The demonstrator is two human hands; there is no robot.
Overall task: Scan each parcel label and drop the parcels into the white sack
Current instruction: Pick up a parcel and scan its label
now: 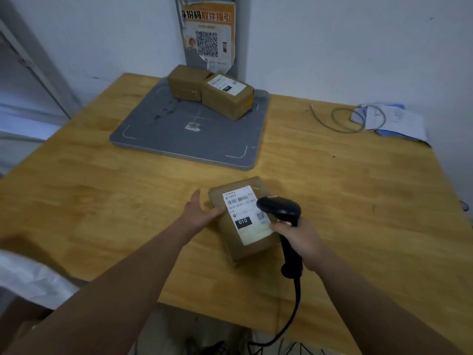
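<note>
A brown parcel (252,249) with a white label (245,213) facing up lies on the wooden table (102,201) near its front edge. My left hand (198,213) holds the parcel's left side, with the fingers over its top edge and the thumb stretched away. My right hand (298,239) grips the handle of a black barcode scanner (280,208), whose head hovers over the right part of the label. Two more brown parcels (186,83) (227,98) stand side by side on a grey scale pad (163,134) at the back. A bit of the white sack (28,275) shows at the lower left.
A coiled grey cable (345,119) and a pile of papers (394,121) lie at the table's back right. A poster with a QR code (207,34) hangs on the wall behind the pad. The scanner's black cord (294,311) drops over the table's front edge.
</note>
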